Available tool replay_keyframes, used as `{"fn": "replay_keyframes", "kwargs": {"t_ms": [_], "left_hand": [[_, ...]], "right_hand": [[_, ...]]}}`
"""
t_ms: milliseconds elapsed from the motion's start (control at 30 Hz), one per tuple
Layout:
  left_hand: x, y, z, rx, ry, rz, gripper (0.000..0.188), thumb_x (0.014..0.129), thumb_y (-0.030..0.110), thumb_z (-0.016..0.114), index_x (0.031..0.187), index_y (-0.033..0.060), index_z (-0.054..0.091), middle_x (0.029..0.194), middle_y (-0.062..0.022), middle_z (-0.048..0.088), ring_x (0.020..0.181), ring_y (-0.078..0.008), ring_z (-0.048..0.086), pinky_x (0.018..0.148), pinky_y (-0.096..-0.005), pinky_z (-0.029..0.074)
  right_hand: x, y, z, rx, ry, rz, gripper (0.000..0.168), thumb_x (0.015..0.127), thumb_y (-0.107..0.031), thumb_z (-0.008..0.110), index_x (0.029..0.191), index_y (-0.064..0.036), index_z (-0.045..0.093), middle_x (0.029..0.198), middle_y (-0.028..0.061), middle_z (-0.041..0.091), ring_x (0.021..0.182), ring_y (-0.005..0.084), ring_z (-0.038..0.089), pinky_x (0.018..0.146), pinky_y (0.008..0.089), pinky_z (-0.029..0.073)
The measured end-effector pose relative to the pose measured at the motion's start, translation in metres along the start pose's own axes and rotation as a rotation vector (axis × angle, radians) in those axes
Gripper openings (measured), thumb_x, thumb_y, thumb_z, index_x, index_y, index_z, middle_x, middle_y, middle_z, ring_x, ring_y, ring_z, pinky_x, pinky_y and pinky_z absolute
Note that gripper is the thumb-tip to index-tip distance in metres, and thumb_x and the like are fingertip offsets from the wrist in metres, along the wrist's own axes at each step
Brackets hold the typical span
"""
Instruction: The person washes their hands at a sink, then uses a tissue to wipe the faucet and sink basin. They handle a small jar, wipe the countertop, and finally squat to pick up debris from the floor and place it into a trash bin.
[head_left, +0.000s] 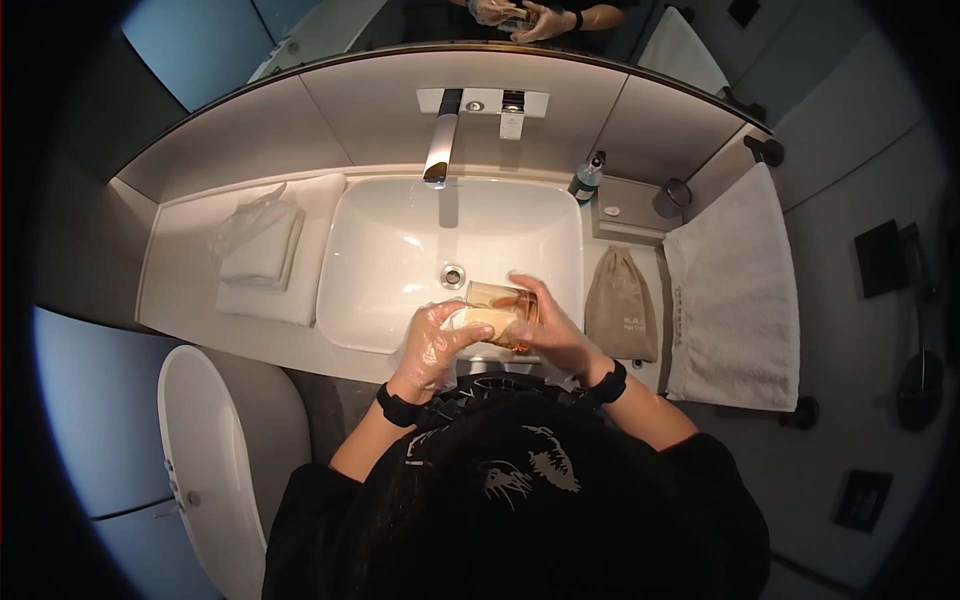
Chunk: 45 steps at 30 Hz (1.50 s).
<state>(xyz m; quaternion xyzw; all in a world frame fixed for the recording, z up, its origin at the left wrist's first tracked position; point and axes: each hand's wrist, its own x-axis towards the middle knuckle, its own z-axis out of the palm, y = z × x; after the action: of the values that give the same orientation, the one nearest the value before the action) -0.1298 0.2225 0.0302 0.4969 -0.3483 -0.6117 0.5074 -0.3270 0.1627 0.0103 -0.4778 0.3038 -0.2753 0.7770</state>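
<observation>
Both hands are in clear plastic gloves over the front part of a white washbasin (375, 255). My right hand (551, 326) is wrapped around the side of a clear glass tumbler (487, 292), which is tilted on its side and looks amber towards its base. A pale yellow pad, a sponge or folded cloth (480, 318), is pressed to the near side of the glass by my left hand (439, 337), its thumb on top. The fingertips behind the pad are hidden.
A wall-mounted faucet (441, 146) juts over the basin. Folded white towels (262, 259) lie left. At right are a soap bottle (585, 181), a box (634, 210), a drawstring bag (621, 307) and a hanging towel (739, 300). A bathtub (214, 465) stands lower left.
</observation>
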Motion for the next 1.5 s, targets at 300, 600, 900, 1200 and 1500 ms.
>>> {"fn": "replay_keyframes", "kwargs": {"t_ms": [300,600,900,1200,1500], "left_hand": [[0.004,-0.014,-0.012,0.122,0.019,0.095,0.019,0.075,0.009,0.076,0.089,-0.0015,0.068,0.077,-0.0023,0.066,0.069,-0.0087,0.058,0.065,-0.0233,0.046],[-0.001,-0.007,-0.009,-0.243,0.001,0.004,0.029,0.077,0.006,0.074,0.101,-0.005,0.063,0.092,-0.0078,0.067,0.082,-0.0127,0.062,0.076,-0.0249,0.048],[-0.008,-0.008,-0.01,-0.004,-0.013,0.003,0.035,0.076,0.0,0.072,0.109,-0.0058,0.06,0.1,-0.0088,0.066,0.088,-0.0139,0.063,0.081,-0.0256,0.049],[-0.014,0.023,-0.01,-0.175,-0.195,-0.101,0.039,0.075,0.005,0.075,0.111,-0.0048,0.06,0.102,-0.0084,0.065,0.094,-0.0135,0.061,0.084,-0.025,0.048],[-0.023,0.008,-0.009,-0.067,-0.128,-0.01,0.038,0.08,0.008,0.072,0.113,-0.0054,0.06,0.102,-0.009,0.066,0.093,-0.0137,0.062,0.084,-0.0267,0.049]], "right_hand": [[0.002,-0.004,0.012,-0.469,0.045,-0.344,0.062,0.081,-0.012,0.072,0.13,-0.006,0.035,0.125,0.0131,0.046,0.107,0.0257,0.055,0.086,0.0396,0.051],[0.005,-0.011,0.016,-1.059,0.002,-0.666,0.07,0.078,-0.012,0.075,0.133,-0.004,0.033,0.133,0.0198,0.043,0.123,0.0327,0.045,0.1,0.0429,0.042],[0.016,0.002,0.006,-0.066,-0.135,0.074,0.075,0.081,-0.03,0.074,0.133,-0.001,0.028,0.123,0.0154,0.045,0.108,0.0217,0.053,0.088,0.0349,0.049],[0.009,-0.011,0.009,-1.023,-0.052,-0.744,0.079,0.067,-0.014,0.081,0.132,-0.011,0.035,0.127,0.0152,0.044,0.118,0.0347,0.049,0.097,0.0418,0.044],[0.005,-0.011,0.02,-0.284,-0.112,-0.132,0.073,0.083,-0.037,0.069,0.136,-0.004,0.032,0.127,0.0156,0.046,0.122,0.0265,0.044,0.102,0.0383,0.038]]}}
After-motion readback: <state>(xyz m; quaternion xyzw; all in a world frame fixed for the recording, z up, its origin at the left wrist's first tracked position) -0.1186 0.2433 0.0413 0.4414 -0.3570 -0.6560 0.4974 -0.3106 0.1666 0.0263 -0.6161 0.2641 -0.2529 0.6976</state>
